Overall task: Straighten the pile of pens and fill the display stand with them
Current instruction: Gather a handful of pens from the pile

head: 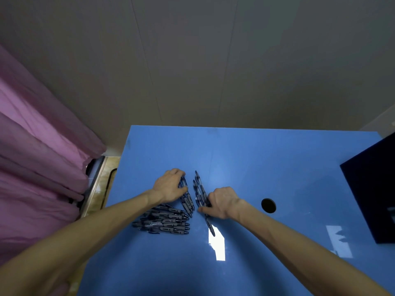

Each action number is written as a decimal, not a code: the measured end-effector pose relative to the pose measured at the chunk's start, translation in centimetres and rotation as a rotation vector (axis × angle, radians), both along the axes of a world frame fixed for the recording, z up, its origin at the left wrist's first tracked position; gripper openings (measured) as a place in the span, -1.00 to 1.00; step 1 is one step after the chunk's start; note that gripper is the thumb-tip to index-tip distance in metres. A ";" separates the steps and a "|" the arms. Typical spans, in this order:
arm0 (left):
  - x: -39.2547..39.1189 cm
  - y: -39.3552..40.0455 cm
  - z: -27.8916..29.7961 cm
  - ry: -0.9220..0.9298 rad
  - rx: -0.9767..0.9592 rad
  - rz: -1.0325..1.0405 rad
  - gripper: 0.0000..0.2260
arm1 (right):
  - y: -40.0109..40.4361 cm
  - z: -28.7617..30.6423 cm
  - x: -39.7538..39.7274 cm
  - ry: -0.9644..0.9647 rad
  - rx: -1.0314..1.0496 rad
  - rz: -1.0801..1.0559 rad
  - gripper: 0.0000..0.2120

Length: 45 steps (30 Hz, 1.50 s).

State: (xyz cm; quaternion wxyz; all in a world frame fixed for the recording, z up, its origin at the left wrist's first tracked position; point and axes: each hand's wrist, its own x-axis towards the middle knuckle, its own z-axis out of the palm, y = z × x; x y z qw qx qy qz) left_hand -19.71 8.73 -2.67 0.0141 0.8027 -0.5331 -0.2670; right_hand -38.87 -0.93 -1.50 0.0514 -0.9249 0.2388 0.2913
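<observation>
A glossy blue table (256, 167) fills the lower frame below a grey panelled wall (213, 60), with a pink curtain (32, 146) hanging at left. At the right edge a dark, box-like object (372, 189) is cut off by the frame; what it is cannot be made out. A round dark hole (268, 205) sits in the tabletop just right of the hands. The person's left hand (170, 185) curls over a small bunch of pens (186, 197), fingertips hidden behind them, thumb pressed along their near side. The right hand (220, 202) lies over a second bunch (198, 189), its fingers curled round the barrels, thumb stretched flat on the table; the pens beneath the palm are hidden. A loose pile of dark pens (164, 221) lies near the left wrist, partly covered by the forearm. Glare blots the table beside one pen tip.
</observation>
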 end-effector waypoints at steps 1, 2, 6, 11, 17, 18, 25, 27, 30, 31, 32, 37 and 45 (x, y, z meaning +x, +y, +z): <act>-0.2 0.1 0.0 -0.007 0.007 -0.003 -0.44 | 0.1 -0.2 -0.1 -0.024 -0.017 -0.008 -0.40; -0.5 0.1 0.0 -0.012 0.010 -0.002 -0.43 | 0.2 -0.3 -0.2 -0.060 -0.035 -0.024 -0.39; -1.7 0.3 0.0 -0.016 -0.015 0.076 -0.38 | 0.8 -0.4 0.3 -0.149 -0.032 -0.140 -0.42; -2.7 0.7 0.2 -0.181 -0.120 0.242 -0.25 | 0.7 -0.2 1.2 -0.118 0.004 -0.265 -0.48; -3.2 0.6 0.5 -0.153 0.019 0.309 -0.29 | -0.3 0.0 -0.1 -0.104 -0.059 -0.227 -0.64; -3.6 0.4 0.4 -0.152 0.029 0.299 -0.31 | -0.3 -0.1 -0.4 -0.111 -0.064 -0.212 -0.64; -5.3 -2.5 -0.1 -0.106 -0.024 0.255 -0.45 | -1.2 -0.6 -1.8 -0.179 -0.029 -0.253 -0.66; -5.6 -3.3 -0.2 -0.062 -0.052 0.253 -0.33 | -1.2 -0.9 -2.2 -0.209 -0.013 -0.289 -0.67; -6.0 -3.6 -0.5 -0.041 -0.081 0.275 -0.20 | -1.3 -1.2 -2.8 -0.257 -0.023 -0.331 -0.70; -6.2 -3.6 -0.6 -0.067 -0.077 0.286 -0.20 | -1.5 -1.4 -3.0 -0.263 -0.013 -0.356 -0.70; -6.2 -3.5 -0.7 -0.100 -0.067 0.299 -0.22 | -1.6 -1.4 -3.2 -0.264 -0.003 -0.375 -0.70; -5.9 -3.4 -0.9 -0.133 -0.008 0.289 -0.46 | -1.8 -1.7 -3.1 -0.239 0.026 -0.410 -0.69; -6.1 -4.9 -1.0 -0.161 0.004 0.042 -0.81 | 0.0 -1.8 -3.1 -0.158 -0.116 -0.418 -0.71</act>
